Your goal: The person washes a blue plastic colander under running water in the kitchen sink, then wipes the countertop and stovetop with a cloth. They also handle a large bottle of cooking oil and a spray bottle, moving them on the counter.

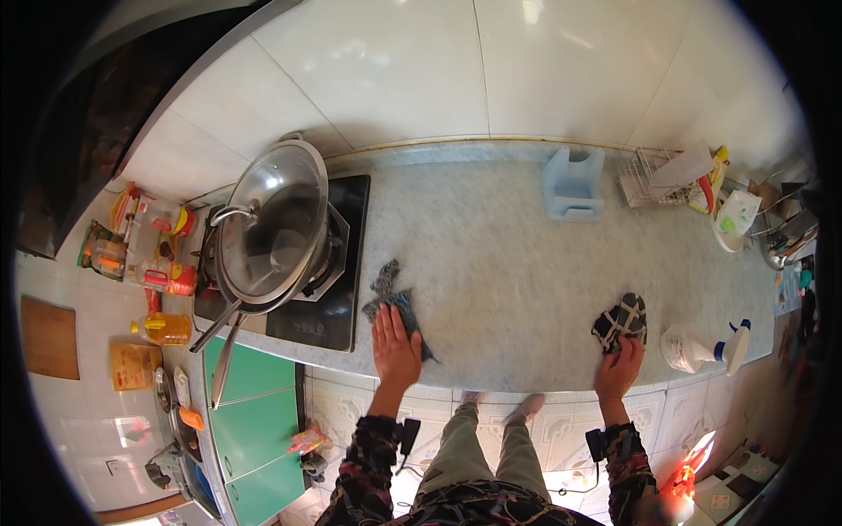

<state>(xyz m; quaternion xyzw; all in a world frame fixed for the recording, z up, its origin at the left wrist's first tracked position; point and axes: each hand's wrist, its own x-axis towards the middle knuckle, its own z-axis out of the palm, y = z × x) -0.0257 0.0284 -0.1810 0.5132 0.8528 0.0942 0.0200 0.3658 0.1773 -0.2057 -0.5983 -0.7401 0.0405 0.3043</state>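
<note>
On the far left, a bottle of yellow oil (168, 330) stands near some jars (180, 279). Next comes the black stove (354, 219), with a big pan on it. A see-through lid (279, 206) sits on the pan, and the long handles point toward the person.

Just right of the stove, the left hand (397, 352) lies flat on a dark cloth (407, 305). Its palm is down, its fingers are straight and close together, and they point away from the person. The cloth lies on the gray counter (500, 272), and part of it pokes out past the fingertips.

Farther right, a light blue plastic stand (573, 184) is at the back, by the wall. The right hand (619, 368) is well apart from the left one. Its fingers bend down onto the near edge of a crumpled black-and-white cloth (622, 319). I cannot tell if they pinch it. A white spray bottle (688, 349) lies right of that hand.
</note>
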